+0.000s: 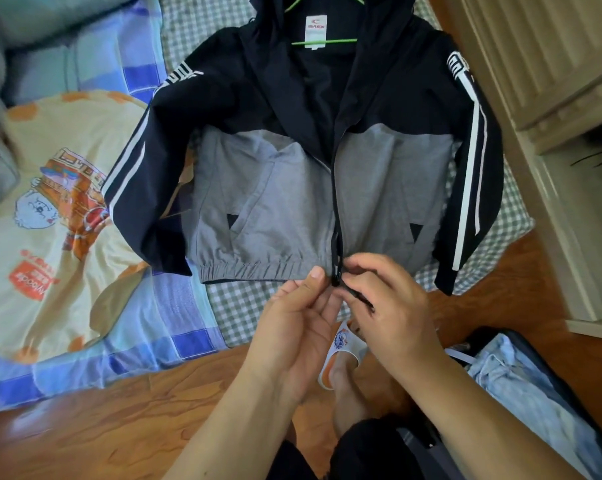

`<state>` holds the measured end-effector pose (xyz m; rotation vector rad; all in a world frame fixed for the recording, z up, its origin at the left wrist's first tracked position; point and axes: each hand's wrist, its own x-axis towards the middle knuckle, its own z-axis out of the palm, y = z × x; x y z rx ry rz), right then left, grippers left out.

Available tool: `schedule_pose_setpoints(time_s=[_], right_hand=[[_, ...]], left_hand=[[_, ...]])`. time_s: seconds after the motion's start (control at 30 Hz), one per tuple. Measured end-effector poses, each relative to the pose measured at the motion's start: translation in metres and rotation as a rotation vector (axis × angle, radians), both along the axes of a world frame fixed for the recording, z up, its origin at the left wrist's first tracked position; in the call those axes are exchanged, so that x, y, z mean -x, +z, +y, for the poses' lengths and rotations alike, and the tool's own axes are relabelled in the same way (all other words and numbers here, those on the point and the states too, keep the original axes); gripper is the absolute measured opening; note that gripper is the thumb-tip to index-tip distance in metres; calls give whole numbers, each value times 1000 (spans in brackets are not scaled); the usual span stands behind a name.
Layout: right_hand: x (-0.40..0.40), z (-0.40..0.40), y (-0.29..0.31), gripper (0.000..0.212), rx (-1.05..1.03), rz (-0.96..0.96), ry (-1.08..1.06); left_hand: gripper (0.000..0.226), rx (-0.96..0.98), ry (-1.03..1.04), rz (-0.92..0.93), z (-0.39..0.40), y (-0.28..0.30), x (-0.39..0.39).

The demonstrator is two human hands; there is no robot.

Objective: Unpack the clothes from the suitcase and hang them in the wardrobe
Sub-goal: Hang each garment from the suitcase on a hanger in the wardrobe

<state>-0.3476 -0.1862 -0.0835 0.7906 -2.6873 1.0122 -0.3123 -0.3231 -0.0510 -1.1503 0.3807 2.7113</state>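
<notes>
your right hand (389, 306) pinches the zip at the bottom of the jacket (275, 188), fingers curled round the pull. your left hand (299, 320) pinches the hem just beside it, thumb on top. the black and grey jacket lies spread on the bed (244, 306), with a green hanger (327, 41) inside its collar. to your right on the wooden floor (102, 427), the open suitcase (493, 336) holds pale blue denim clothes (521, 386).

Hanger (323, 41) mostly inside jacket (275, 188), hook past top edge; suitcase (521, 386) cut off at right.
</notes>
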Motion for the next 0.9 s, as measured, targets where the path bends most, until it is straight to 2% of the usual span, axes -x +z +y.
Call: schedule_pose_setpoints(time_s=[0.2,0.47,0.63,0.7,0.8,0.9], right_hand=[[-2,-9,4,12,17,130,-10],[4,-10,8,17,-30,122,-19],[2,-10,10,31,-31,91,-21],[1,-11,11,25,-47,97,-22],[0,-12,11,3,-92,92,-35],[-1,-12,10,6,-126,76,-28]], left_hand=[[11,-18,19,-38,-3,-1,7],[12,95,10,-60,-5,1,11],[16,190,-1,-95,-1,2,10],[15,221,0,-94,-1,1,9],[16,317,-7,-98,0,0,10],[17,489,-41,-125,1,-2,10]])
